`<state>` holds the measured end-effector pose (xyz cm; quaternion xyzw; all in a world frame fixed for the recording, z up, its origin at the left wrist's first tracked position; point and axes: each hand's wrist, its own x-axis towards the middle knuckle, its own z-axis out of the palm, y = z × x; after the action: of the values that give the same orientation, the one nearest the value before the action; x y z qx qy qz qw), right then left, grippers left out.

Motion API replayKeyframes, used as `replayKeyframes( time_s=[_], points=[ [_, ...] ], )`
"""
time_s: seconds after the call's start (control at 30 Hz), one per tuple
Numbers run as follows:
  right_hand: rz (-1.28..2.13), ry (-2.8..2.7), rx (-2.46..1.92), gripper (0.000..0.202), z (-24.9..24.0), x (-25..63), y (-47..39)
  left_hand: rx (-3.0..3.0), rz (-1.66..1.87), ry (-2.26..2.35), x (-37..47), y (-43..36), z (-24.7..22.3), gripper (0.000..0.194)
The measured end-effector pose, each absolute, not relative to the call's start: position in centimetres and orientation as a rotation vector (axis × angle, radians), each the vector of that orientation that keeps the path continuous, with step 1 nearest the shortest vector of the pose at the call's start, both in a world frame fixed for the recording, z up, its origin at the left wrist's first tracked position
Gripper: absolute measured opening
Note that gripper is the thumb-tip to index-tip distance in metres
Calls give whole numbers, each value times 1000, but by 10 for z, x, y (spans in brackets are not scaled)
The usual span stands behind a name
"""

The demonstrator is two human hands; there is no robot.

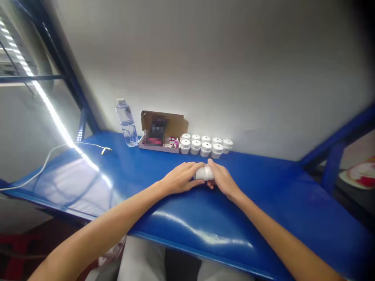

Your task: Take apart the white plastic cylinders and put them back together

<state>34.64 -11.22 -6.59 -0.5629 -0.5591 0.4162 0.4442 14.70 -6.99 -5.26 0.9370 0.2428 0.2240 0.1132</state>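
A white, rounded plastic container [204,173] lies on its side between my hands, just above or on the blue tabletop; which one I cannot tell. My left hand [183,177] wraps its left end, thumb below and fingers over the top. Around its right end my right hand [224,179] is closed, with some fingertips curling underneath. Much of the container is covered by the fingers. Behind it, several similar white lidded containers [206,147] stand upright in two rows, each with a small dark mark on top.
Left of the rows sits an open cardboard box [178,119] with small pink items, partly blurred out. Beside it stands a clear water bottle [129,130]. A white cable [48,156] crosses the blue table [258,187] at left. Blue metal posts flank both sides; a wall closes the back.
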Motion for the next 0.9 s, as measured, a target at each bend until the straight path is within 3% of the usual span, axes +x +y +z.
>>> replayKeyframes(
  time_s=[0.17, 0.57, 0.73, 0.9],
  points=[
    [1021, -1375, -1471, 61, -63, 352, -111, 2784, 683, 703, 153, -73, -56, 48],
    [726, -1653, -1087, 37, -61, 355, -108, 2166, 824, 899, 145, -62, -48, 38],
    [293, -1939, -1046, 24, -53, 358, -112, 1737, 820, 873, 153, -52, -57, 48],
    [-65, -2028, -1087, 33, -53, 372, -106, 1359, 894, 874, 148, -41, -55, 49]
  ],
)
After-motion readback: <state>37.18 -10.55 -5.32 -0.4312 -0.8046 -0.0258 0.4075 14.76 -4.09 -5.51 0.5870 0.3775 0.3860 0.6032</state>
